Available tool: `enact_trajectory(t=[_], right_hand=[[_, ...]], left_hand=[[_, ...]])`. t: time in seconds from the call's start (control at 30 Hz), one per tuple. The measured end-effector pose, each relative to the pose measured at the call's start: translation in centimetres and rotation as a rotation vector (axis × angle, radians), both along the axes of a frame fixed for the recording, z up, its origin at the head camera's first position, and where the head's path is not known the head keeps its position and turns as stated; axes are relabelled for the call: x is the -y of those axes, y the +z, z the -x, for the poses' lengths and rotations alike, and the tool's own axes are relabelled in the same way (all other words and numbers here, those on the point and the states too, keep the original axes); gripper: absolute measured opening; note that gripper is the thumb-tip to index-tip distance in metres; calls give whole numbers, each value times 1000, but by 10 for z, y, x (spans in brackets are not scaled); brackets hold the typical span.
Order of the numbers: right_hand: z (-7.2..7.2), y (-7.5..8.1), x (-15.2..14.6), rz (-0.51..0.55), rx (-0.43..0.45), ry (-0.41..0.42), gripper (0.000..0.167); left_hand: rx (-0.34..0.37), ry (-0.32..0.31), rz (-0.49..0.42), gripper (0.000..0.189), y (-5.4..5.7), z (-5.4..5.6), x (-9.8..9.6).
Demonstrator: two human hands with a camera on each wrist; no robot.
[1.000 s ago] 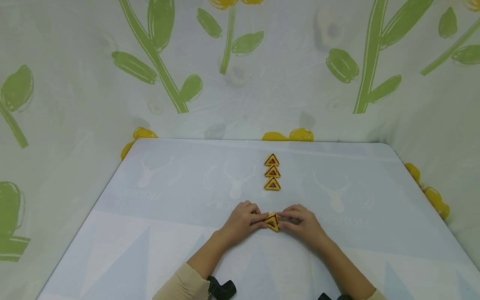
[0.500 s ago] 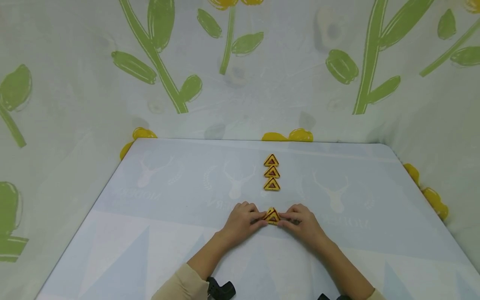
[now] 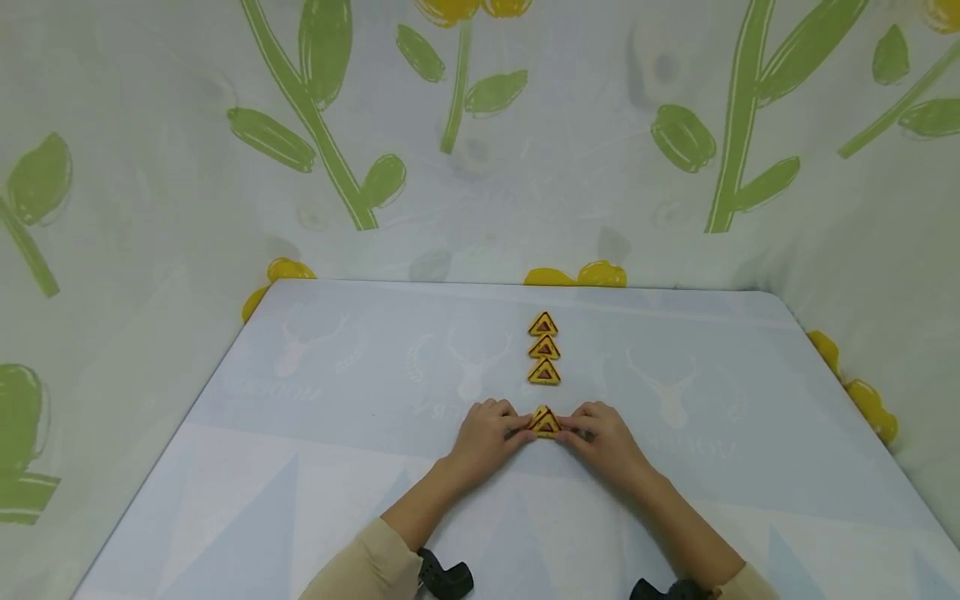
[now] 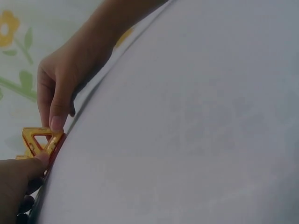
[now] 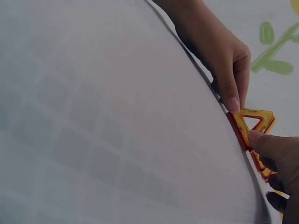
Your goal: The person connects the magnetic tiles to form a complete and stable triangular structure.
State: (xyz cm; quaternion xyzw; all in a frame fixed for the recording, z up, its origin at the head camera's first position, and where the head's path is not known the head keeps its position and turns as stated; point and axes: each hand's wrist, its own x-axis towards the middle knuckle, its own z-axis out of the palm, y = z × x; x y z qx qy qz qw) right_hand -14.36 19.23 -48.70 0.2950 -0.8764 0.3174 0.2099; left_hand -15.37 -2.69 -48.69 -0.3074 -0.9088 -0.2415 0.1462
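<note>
A small yellow triangular magnetic tile [image 3: 545, 422] with reddish edges and an open middle lies between both hands at mid-table, one corner pointing away from the person. My left hand [image 3: 486, 440] pinches its left corner between thumb and forefinger. The right corner is in the pinch of my right hand [image 3: 609, 442]. Seen from the left wrist, the tile [image 4: 41, 140] stands out at the table's edge line, the left thumb [image 4: 39, 161] against it. Farther off, a column of three matching triangular tiles [image 3: 543, 372] lies in line with the held one, all pointing the same way.
The pale, patterned tabletop [image 3: 315, 467] runs to a far edge, beyond which hangs a light cloth [image 3: 555, 183] printed with green plants and yellow flowers. Black wrist mounts [image 3: 446, 579] sit at the sleeves.
The held tile has been turned so its corner points away from the person. Both hands have slid it slightly farther, toward the three tiles, which stay in place.
</note>
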Motion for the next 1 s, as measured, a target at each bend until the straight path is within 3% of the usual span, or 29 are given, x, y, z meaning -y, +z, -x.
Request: enact_trajectory(t=[0.2,0.47,1.0], right_hand=[[6,7,2,-5,86,-36,23],[15,6,2,70,169,-54,22],[24,6,2,51,229,-109,23]], left_hand=[[36,33,-2,32,2,8,-3],[72,56,4,32,4,18,-7],[75,42,-64,32,0,29,-10]])
